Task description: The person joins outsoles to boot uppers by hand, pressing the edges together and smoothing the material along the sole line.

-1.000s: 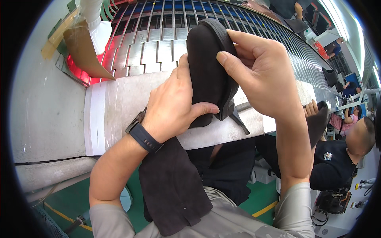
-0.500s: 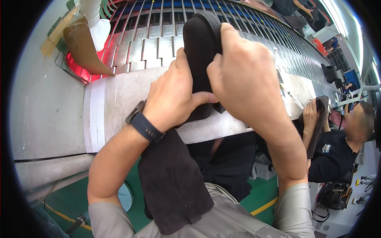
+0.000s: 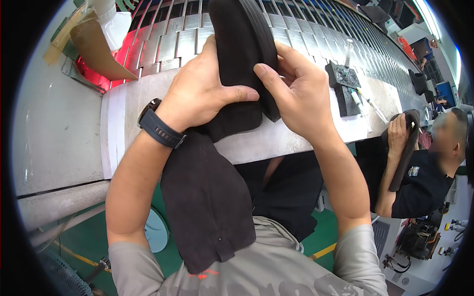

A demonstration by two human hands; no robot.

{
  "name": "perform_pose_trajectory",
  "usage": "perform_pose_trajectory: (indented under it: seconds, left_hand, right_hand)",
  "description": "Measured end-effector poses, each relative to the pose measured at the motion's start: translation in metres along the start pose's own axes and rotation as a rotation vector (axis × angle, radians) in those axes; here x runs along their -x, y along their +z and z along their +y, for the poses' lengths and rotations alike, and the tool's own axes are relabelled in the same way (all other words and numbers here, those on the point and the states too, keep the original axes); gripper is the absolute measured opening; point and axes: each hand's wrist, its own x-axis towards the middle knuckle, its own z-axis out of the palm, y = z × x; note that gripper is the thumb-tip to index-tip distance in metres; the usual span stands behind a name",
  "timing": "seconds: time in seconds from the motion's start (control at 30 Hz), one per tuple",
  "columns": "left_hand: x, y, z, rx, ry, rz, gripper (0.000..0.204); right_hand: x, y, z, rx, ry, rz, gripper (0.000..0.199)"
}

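Note:
A dark brown-black boot point(image 3: 234, 54) is held up over the near edge of the bench. Its thick ridged sole point(image 3: 259, 34) faces right, and its soft shaft point(image 3: 207, 197) hangs down toward my lap. My left hand point(image 3: 197, 93) is wrapped round the upper from the left, thumb lying across it, with a dark-strapped watch point(image 3: 160, 126) on that wrist. On the sole side, my right hand point(image 3: 303, 93) grips the edge, its thumb on the seam between sole and upper. Some of its fingers are hidden behind the boot.
Beyond the bench's pale front strip point(image 3: 143, 98) run metal conveyor slats point(image 3: 185, 44). A black block point(image 3: 343, 86) with syringe-like tubes point(image 3: 363, 103) stands at right. Bent cardboard point(image 3: 94, 47) is at far left. A co-worker point(image 3: 419, 182) holds another dark boot point(image 3: 402, 148).
The boot has shifted up and left and turned, showing more sole edge. My right hand has moved lower along the boot, its thumb now on the seam. The block with tubes has come into view.

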Motion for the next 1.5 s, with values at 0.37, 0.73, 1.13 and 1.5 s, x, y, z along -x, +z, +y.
perform_pose_trajectory:
  seconds: [0.37,0.73,1.13,1.5]
  left_hand:
    - [-0.004,0.002,-0.008,-0.033,0.005,0.004,0.098]
    - [-0.001,0.001,0.002,-0.089,-0.042,-0.016,0.103]
    - [-0.004,-0.003,-0.005,0.035,-0.044,-0.009,0.092]
    - [0.0,0.0,-0.006,-0.071,-0.068,0.091,0.093]
  right_hand:
    - [-0.01,-0.012,-0.01,0.142,0.046,-0.088,0.033]
    - [-0.057,-0.041,-0.01,0.106,0.1,-0.386,0.045]
    - [-0.036,-0.002,-0.016,0.188,-0.046,-0.139,0.031]
    - [-0.018,0.02,-0.047,0.55,-0.029,-0.082,0.038]
